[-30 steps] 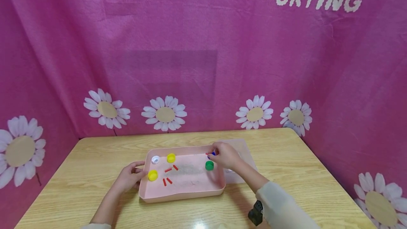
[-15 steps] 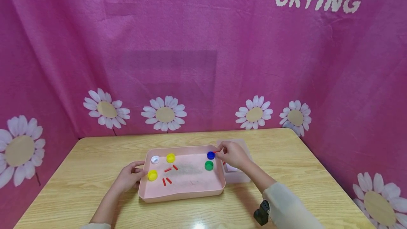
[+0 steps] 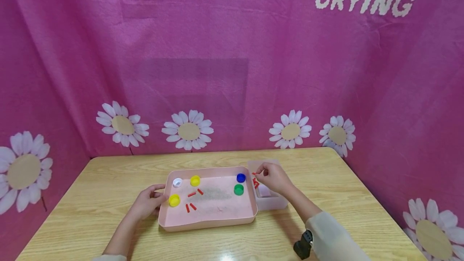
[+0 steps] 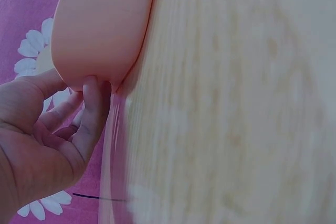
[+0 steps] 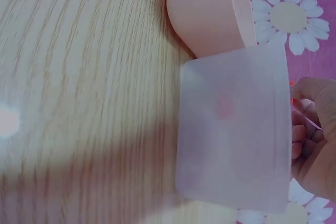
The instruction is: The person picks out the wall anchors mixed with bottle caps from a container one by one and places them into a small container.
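Observation:
My left hand (image 3: 148, 201) holds the left end of a shallow pink tray (image 3: 214, 222). In the left wrist view its thumb is at the rim and its fingers (image 4: 92, 103) lie against the outer wall. Over a translucent plastic box (image 3: 273, 203) at the tray's right side, my right hand (image 3: 273, 178) pinches a short red stick (image 3: 254, 173) between thumb and forefinger. Several more red sticks (image 3: 255, 183) lie inside that box beside a whitish block (image 3: 264, 191). In the right wrist view the box wall (image 5: 233, 135) stands beside the curled fingers, with a bit of red at their tips.
Inside the tray, a white cap (image 3: 177, 182), a yellow cap (image 3: 195, 180) and another yellow cap (image 3: 174, 200) sit left. A blue cap (image 3: 241, 178) and green cap (image 3: 239, 189) sit right. Several red sticks (image 3: 193, 207) lie left of centre. A pink curtain (image 3: 232, 92) hangs behind the wooden table (image 3: 308, 164).
My right hand has moved right with the red stick, from above the blue cap to over the translucent box, uncovering the cap and the box's red sticks. The left hand stays at the tray.

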Tool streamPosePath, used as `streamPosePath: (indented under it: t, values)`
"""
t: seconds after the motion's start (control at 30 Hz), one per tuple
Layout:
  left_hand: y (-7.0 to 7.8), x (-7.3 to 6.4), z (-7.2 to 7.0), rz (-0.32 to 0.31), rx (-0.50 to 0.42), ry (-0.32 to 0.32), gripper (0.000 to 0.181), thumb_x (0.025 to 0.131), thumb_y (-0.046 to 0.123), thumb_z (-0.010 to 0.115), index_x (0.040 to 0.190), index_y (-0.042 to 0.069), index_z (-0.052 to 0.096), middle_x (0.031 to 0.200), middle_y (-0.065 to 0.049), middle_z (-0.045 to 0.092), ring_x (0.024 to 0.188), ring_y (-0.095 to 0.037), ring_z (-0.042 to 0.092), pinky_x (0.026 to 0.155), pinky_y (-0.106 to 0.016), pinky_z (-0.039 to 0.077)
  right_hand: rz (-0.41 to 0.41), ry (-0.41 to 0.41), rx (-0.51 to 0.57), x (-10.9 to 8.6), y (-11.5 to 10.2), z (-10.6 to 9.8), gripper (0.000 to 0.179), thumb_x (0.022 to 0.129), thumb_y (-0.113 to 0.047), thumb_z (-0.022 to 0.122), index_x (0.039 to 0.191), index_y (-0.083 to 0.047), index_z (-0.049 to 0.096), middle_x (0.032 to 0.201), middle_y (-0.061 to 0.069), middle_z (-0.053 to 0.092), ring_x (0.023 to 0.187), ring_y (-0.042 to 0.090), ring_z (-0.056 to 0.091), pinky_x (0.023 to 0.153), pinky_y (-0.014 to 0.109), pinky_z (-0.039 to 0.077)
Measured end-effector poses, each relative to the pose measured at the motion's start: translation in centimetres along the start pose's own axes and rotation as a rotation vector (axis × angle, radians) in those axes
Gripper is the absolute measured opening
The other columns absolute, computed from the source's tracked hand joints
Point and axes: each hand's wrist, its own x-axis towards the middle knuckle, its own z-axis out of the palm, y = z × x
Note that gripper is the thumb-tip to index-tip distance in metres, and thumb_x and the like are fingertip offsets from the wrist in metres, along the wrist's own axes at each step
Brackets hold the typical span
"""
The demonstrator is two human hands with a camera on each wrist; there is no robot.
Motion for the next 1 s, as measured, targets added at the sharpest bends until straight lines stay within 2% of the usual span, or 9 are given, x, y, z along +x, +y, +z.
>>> streamPosePath:
  t: [0.23, 0.7, 1.0]
  values:
    - [0.1, -0.2, -0.1, -0.002, 0.002, 0.008, 0.05, 0.091, 0.014, 0.059, 0.134, -0.003, 0.041, 0.107, -0.024, 0.058, 0.074, -0.016, 0.06, 0.06, -0.032, 0.056, 0.051, 0.011, 0.017, -0.1, 1.0, 0.1, 0.004, 0.083, -0.011, 0.065, 0.082, -0.007, 0.064, 0.065, 0.001, 0.05, 0.06, 0.012, 0.044, 0.052, 0.023, 0.035]
    - [0.0, -0.2, 0.0, 0.015, 0.002, 0.01, 0.049, 0.09, 0.013, 0.059, 0.133, -0.005, 0.042, 0.104, -0.022, 0.059, 0.073, -0.016, 0.061, 0.059, -0.032, 0.056, 0.038, 0.028, 0.012, -0.2, 1.4, 0.3, 0.003, 0.082, -0.01, 0.066, 0.081, -0.008, 0.065, 0.063, 0.001, 0.05, 0.058, 0.012, 0.043, 0.052, 0.023, 0.035]
    - [0.3, -0.2, 0.2, 0.014, -0.012, 0.011, 0.048, 0.091, 0.01, 0.058, 0.133, -0.006, 0.041, 0.104, -0.023, 0.059, 0.074, -0.017, 0.061, 0.058, -0.033, 0.056, 0.085, 0.038, -0.019, -0.1, 1.3, 0.6, 0.006, 0.083, -0.013, 0.066, 0.082, -0.007, 0.064, 0.063, 0.002, 0.052, 0.057, 0.012, 0.045, 0.05, 0.023, 0.036]
